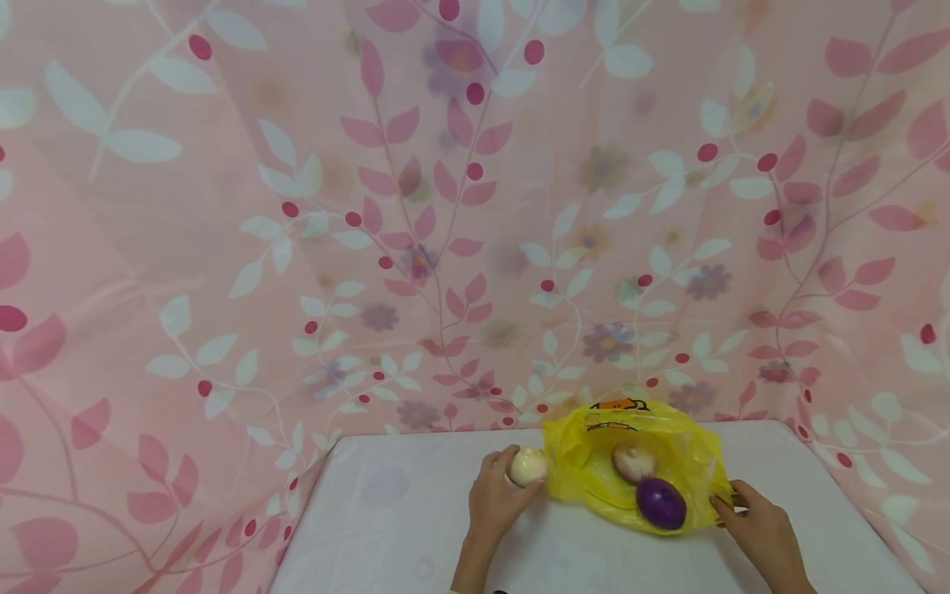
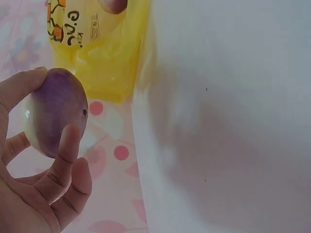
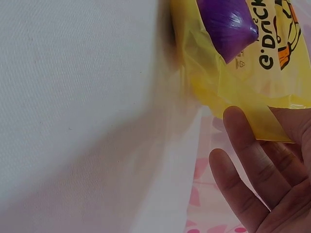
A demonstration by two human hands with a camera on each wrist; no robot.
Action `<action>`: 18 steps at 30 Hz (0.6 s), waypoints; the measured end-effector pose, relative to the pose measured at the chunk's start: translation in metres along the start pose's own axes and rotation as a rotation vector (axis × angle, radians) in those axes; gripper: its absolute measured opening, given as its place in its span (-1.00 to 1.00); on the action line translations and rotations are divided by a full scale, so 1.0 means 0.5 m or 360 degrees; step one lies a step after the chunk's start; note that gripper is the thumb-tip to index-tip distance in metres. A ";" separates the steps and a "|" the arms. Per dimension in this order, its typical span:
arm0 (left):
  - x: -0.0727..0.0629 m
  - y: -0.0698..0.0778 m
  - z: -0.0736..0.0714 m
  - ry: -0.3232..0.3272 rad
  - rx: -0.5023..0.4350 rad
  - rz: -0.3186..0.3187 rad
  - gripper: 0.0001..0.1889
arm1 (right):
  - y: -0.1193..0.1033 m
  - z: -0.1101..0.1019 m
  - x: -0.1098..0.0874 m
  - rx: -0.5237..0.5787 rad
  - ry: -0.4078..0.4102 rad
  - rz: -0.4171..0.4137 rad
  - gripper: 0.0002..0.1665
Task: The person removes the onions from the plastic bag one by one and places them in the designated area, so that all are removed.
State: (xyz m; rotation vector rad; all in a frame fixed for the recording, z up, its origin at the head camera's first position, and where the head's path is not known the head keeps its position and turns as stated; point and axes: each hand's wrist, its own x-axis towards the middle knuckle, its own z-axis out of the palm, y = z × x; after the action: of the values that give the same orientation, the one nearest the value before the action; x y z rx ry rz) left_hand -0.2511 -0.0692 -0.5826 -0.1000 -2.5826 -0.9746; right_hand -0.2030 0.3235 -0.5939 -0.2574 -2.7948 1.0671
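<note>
My left hand point(image 1: 496, 497) holds a smooth, round white-and-purple vegetable point(image 2: 58, 109) between thumb and fingers, with a small dark spot on its purple side. It is just left of a yellow plastic bag point(image 1: 586, 487) with a printed cartoon duck. Inside the open bag lie a pinkish-white bulb point(image 1: 633, 462) and a glossy purple onion-like bulb point(image 1: 660, 503), whose pointed tip shows in the right wrist view. At the bag's right edge, my right hand point(image 1: 764, 528) pinches the plastic between thumb and fingers, its other fingers spread loosely below.
A white-covered table point(image 1: 386, 511) carries the bag. Behind it and at both sides hangs a pink curtain point(image 1: 445, 330) patterned with leaves and flowers, close to the table's back edge. A small dark object point(image 1: 500, 591) shows at the bottom edge.
</note>
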 end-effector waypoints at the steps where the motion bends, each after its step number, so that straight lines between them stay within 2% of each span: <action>1: 0.002 -0.005 -0.001 0.0011 -0.0005 0.0002 -0.36 | -0.001 0.000 0.000 0.0001 0.0001 -0.0002 -0.46; 8: 0.013 -0.028 -0.011 0.0065 -0.0011 -0.0019 -0.38 | -0.001 -0.002 -0.002 0.0001 -0.0003 -0.0007 -0.46; 13: 0.017 -0.041 -0.013 0.0025 -0.0031 -0.0076 -0.38 | -0.004 -0.002 -0.003 0.0013 -0.0011 0.0012 -0.47; 18: 0.022 -0.058 -0.014 -0.0011 -0.0027 -0.0139 -0.36 | -0.004 0.000 -0.006 -0.0004 0.0035 -0.0023 -0.51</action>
State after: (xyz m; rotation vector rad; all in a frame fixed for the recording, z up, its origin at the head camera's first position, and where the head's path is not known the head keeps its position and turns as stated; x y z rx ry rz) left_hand -0.2646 -0.0966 -0.5919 0.0047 -2.6045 -1.0290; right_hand -0.2004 0.3214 -0.5930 -0.2474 -2.7747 1.0511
